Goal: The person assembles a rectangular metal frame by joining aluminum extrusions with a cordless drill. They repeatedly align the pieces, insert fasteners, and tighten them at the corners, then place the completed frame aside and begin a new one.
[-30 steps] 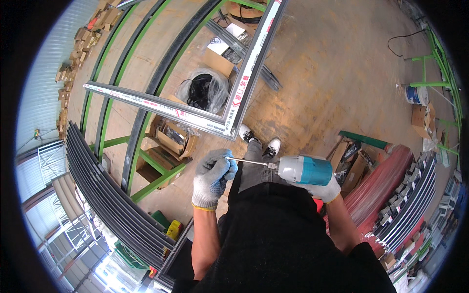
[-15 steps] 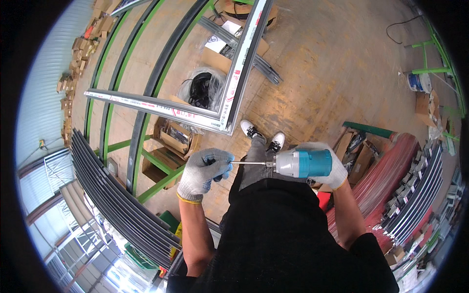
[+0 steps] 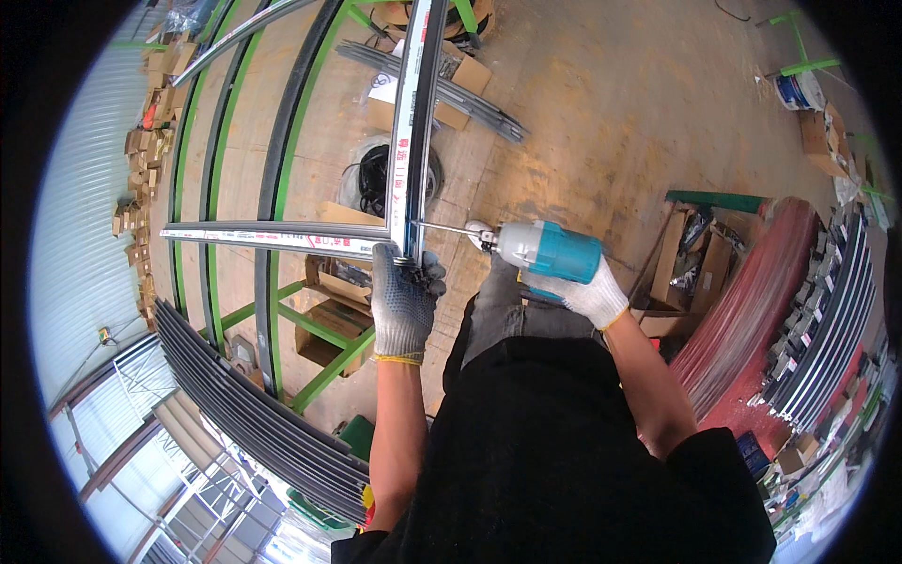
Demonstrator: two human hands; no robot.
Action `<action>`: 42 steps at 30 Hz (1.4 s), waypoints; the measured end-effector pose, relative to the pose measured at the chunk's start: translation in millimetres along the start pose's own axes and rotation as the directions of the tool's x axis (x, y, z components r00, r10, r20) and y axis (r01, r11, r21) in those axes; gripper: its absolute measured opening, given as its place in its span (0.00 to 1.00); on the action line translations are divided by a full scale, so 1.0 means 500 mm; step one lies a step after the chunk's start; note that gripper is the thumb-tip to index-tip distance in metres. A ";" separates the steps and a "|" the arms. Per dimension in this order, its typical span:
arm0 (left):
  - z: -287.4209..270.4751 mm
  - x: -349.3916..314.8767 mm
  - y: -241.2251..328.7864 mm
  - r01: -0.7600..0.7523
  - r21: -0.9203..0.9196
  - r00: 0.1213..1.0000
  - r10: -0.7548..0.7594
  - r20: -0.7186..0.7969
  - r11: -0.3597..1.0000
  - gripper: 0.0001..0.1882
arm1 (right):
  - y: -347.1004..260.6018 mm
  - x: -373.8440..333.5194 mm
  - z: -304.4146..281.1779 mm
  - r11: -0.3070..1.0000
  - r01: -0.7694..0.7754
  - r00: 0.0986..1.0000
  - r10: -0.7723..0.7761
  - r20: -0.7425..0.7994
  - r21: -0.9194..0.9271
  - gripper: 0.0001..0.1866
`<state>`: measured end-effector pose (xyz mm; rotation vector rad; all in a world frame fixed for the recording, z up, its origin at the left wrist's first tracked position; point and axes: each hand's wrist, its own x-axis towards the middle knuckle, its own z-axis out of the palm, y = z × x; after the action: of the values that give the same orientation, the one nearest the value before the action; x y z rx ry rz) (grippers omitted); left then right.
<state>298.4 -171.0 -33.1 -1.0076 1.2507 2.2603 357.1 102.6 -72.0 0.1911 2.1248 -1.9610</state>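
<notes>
My right hand, in a white knit glove, is closed round the grip of a teal and grey power screwdriver. Its long thin bit points left, and the tip meets the outer side of a grey profile frame close to its near corner. Whether a screw sits at the tip is too small to tell. At that corner, my left hand, in a grey-white glove with blue dotted palm, has its fingers curled round the frame's end. Part of those fingers is hidden behind the profile.
The frame lies on a green rack with dark padded bars. Long dark profiles are stacked at the left. A red film-wrapped bundle and more profiles stand at the right. Cardboard boxes and a black coil sit below the rack.
My left hand has left the bit's tip and moved up to the frame's corner. My right hand has brought the power screwdriver up and left, its bit now against the frame.
</notes>
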 end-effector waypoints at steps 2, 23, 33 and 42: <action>0.008 0.001 -0.001 -0.029 -0.024 0.999 0.030 0.032 0.999 0.29 | 0.001 0.003 0.002 0.994 -0.064 0.997 0.060 0.037 0.091 0.35; 0.025 -0.007 -0.017 -0.138 0.076 0.989 0.134 0.057 0.988 0.27 | 0.050 0.045 0.015 0.914 -0.147 0.984 0.095 0.153 0.378 0.39; 0.036 -0.008 -0.024 -0.121 0.047 0.993 0.120 0.025 0.992 0.28 | 0.057 0.060 -0.011 0.893 -0.180 0.979 0.121 0.165 0.412 0.41; 0.034 0.015 -0.007 -0.127 -0.009 0.992 0.127 0.016 0.992 0.26 | 0.064 0.056 -0.110 0.927 -0.146 0.982 0.177 -0.060 0.345 0.33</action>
<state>288.6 -154.9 -34.9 -0.9348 1.3352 2.3654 333.6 158.2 -106.4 0.5092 1.7377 -2.2397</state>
